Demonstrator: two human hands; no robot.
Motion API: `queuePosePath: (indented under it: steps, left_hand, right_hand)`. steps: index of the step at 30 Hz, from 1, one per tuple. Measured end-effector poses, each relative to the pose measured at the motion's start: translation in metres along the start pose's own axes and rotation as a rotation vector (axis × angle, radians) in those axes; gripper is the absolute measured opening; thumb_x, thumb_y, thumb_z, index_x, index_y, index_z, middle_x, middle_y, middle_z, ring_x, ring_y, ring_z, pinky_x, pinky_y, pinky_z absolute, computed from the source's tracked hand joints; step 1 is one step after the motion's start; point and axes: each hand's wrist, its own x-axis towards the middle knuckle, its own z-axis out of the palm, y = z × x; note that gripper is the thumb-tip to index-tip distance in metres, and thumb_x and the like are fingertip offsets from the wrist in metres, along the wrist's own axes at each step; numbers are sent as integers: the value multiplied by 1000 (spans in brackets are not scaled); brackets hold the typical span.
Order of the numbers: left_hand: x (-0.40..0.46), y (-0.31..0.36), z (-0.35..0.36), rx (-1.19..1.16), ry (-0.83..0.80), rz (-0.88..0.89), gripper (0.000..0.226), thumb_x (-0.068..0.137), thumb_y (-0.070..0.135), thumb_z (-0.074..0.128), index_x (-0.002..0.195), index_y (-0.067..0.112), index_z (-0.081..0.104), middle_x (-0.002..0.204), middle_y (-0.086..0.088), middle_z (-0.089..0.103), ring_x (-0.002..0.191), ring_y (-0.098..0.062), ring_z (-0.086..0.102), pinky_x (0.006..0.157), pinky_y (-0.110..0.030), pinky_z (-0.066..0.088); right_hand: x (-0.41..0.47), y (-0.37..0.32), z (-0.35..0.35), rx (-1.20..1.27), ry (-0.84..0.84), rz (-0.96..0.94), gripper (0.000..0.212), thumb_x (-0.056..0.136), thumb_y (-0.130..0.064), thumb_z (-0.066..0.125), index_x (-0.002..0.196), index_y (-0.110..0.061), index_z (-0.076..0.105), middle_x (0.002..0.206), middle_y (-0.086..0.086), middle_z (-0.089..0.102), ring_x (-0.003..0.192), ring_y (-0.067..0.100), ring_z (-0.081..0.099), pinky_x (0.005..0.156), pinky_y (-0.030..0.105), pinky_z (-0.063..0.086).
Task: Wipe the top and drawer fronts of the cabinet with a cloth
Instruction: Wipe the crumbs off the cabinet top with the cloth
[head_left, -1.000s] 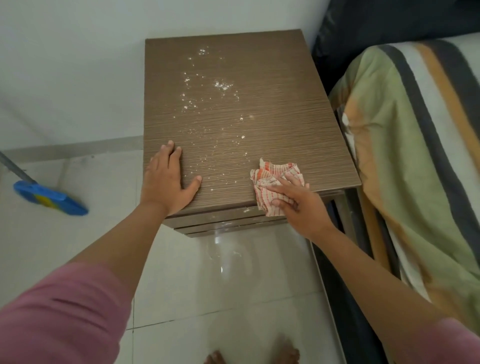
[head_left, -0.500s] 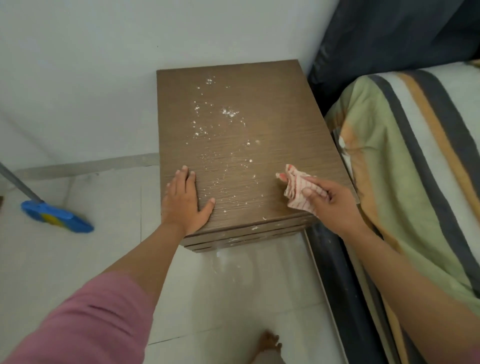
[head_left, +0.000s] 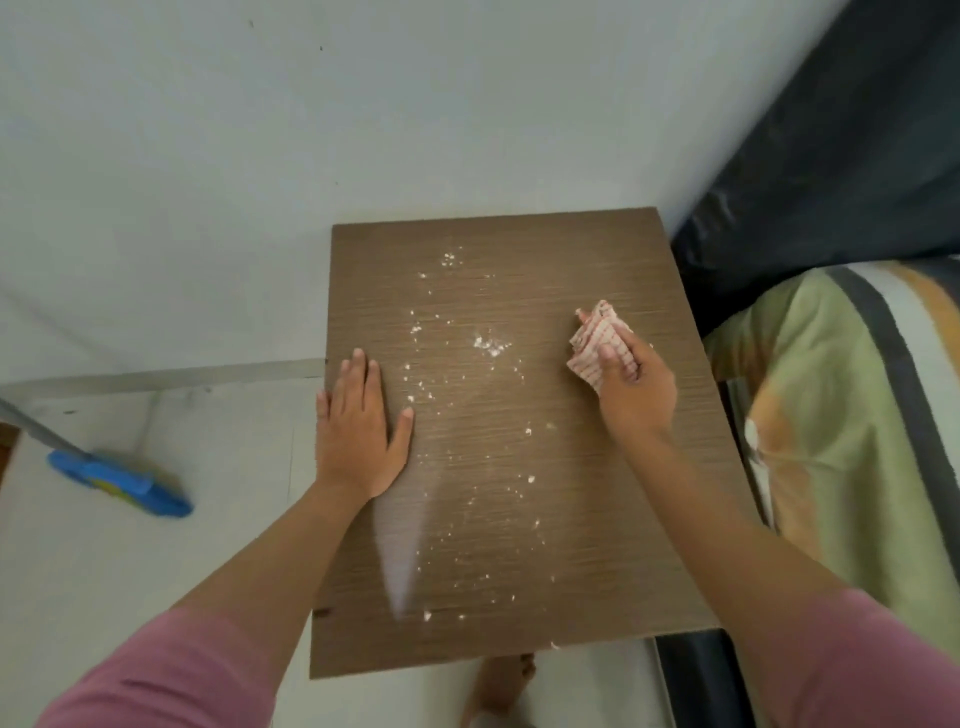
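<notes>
The brown wood-grain cabinet top (head_left: 597, 545) fills the middle of the head view, seen from straight above. White crumbs (head_left: 488, 345) are scattered down its middle. My left hand (head_left: 358, 428) lies flat on the top near its left edge, fingers apart. On the right side of the top, my right hand (head_left: 634, 387) grips a bunched red-and-white checked cloth (head_left: 597, 335) and presses it against the surface. The drawer fronts are hidden below the top.
A white wall stands behind the cabinet. A bed with a striped green, orange and grey cover (head_left: 852, 415) butts against the right side. A blue broom head (head_left: 117, 483) rests on the white tiled floor at the left. A bare foot (head_left: 501, 680) shows below the front edge.
My view has moved over the cabinet, hiding the drawer fronts. My right hand has carried the cloth from the front edge toward the back right of the top. My left hand stays flat.
</notes>
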Motion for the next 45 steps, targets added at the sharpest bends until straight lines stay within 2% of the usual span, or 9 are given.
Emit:
queuePosePath:
  steps: [6, 8, 10, 13, 15, 17, 30, 38, 45]
  left_hand:
    - [1, -2, 1, 12, -33, -9, 75, 89, 54, 20, 147, 7, 14, 157, -8, 5, 144, -21, 1, 116, -44, 10]
    - [2, -1, 0, 16, -46, -15, 74, 90, 53, 22, 147, 7, 15, 157, -8, 5, 144, -21, 1, 116, -43, 10]
    - [1, -1, 0, 18, -59, -18, 73, 90, 52, 25, 147, 7, 15, 157, -8, 6, 144, -21, 1, 116, -44, 11]
    - [1, -1, 0, 20, -72, -12, 72, 90, 50, 27, 147, 7, 15, 157, -8, 6, 144, -21, 0, 115, -44, 10]
    - [1, -1, -1, 19, -78, -18, 72, 90, 50, 27, 147, 8, 13, 157, -7, 4, 144, -20, -1, 115, -43, 9]
    - [1, 0, -1, 17, -84, -27, 72, 91, 50, 26, 148, 8, 12, 157, -7, 3, 144, -19, -2, 115, -43, 8]
    - [1, 1, -2, 13, -93, -39, 73, 89, 49, 29, 147, 9, 13, 157, -7, 6, 144, -20, 0, 116, -42, 8]
    - [1, 2, -2, 10, -86, -46, 73, 89, 50, 28, 147, 10, 13, 157, -6, 5, 144, -19, -1, 116, -42, 7]
    - [0, 1, 0, 19, -75, -37, 73, 89, 52, 27, 147, 10, 13, 157, -6, 5, 144, -20, 0, 116, -43, 9]
  right_hand:
    - [69, -11, 29, -71, 97, 40, 36, 94, -28, 54, 129, -20, 55, 133, 5, 56, 122, 19, 51, 96, 15, 33]
    - [89, -10, 39, -126, 92, 57, 38, 93, -33, 53, 129, -23, 55, 134, 6, 55, 125, 23, 48, 105, 25, 34]
    - [106, -8, 50, -188, 58, 40, 42, 88, -41, 52, 128, -28, 55, 138, 8, 52, 132, 26, 42, 110, 42, 34]
    - [123, -12, 66, -281, 5, -10, 40, 92, -36, 52, 131, -26, 53, 148, 6, 40, 142, 24, 25, 114, 51, 22]
    - [129, -20, 76, -372, -36, -46, 39, 95, -31, 50, 133, -25, 50, 153, 3, 30, 146, 22, 12, 118, 49, 7]
    - [130, -27, 87, -446, -75, -76, 40, 95, -29, 49, 135, -26, 48, 155, 0, 25, 146, 21, 6, 115, 49, 0]
    - [114, -47, 141, -456, -322, -260, 42, 93, -33, 53, 134, -30, 50, 155, -4, 26, 146, 17, 6, 116, 47, -3]
    - [119, -51, 125, -342, -627, -365, 32, 91, -28, 59, 123, -31, 59, 152, -10, 31, 146, 11, 8, 114, 44, -11]
    - [100, -45, 106, -331, -696, -375, 29, 90, -21, 60, 118, -29, 61, 150, -12, 34, 145, 8, 9, 111, 39, -15]
